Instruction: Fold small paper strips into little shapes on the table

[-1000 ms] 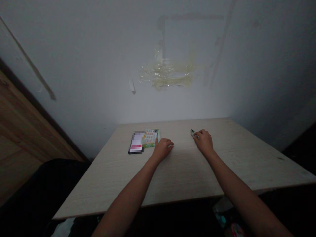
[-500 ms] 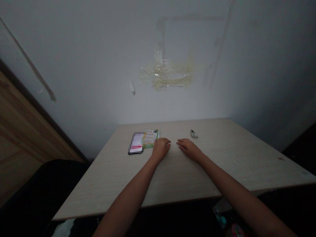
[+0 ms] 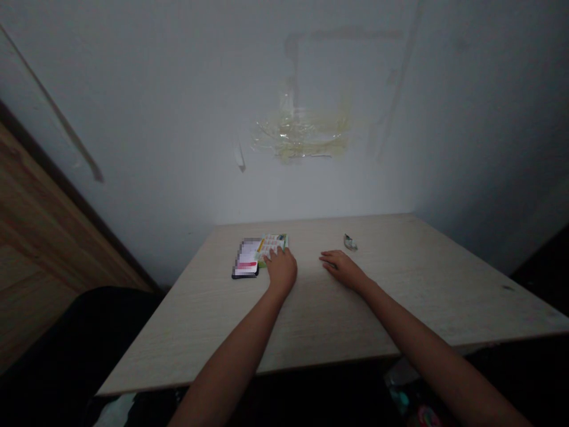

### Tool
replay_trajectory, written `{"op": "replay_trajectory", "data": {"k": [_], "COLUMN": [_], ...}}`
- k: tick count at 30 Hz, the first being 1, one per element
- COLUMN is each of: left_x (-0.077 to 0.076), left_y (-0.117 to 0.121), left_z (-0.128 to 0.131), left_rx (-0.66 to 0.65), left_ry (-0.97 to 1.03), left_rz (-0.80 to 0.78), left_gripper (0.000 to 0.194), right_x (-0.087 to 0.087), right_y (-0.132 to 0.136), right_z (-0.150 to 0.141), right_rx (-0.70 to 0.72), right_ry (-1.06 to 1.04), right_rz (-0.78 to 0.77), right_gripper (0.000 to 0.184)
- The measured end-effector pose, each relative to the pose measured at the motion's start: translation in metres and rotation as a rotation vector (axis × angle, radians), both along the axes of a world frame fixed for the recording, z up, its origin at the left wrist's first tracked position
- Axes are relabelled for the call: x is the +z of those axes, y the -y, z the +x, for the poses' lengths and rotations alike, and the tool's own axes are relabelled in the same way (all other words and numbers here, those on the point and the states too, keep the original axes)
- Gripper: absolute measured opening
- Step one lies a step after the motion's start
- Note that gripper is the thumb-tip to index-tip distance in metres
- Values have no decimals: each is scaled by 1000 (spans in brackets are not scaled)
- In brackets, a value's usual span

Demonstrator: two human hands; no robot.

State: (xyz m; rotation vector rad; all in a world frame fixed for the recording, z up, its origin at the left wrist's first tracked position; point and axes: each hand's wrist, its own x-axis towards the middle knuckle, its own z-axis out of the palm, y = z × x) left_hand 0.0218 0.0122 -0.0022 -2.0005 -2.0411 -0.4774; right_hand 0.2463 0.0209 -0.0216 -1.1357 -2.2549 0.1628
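On the table (image 3: 333,320), the left hand (image 3: 283,270) lies over the colourful booklet (image 3: 269,241) beside the phone (image 3: 246,264) (whether its grip pinches, I cannot tell), and the right hand (image 3: 343,268), grip released, is near a crumpled scrap (image 3: 350,243).

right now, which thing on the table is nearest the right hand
The small crumpled scrap just beyond the right hand; the phone and printed leaflet are by the left hand.
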Motion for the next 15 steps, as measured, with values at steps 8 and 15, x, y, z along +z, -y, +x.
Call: {"op": "replay_trajectory", "data": {"k": [8, 15], "left_x": [10, 13], "left_y": [5, 6], "left_z": [1, 0], "left_rx": [-49, -48], "left_ry": [-9, 18], "left_rz": [-12, 32], "left_gripper": [38, 39], "right_x": [-2, -2], "right_y": [-1, -2], "right_z": [1, 2], "right_rx": [6, 8], "right_ry": [-20, -12], "right_rz": [-11, -8], "right_gripper": [32, 32]}}
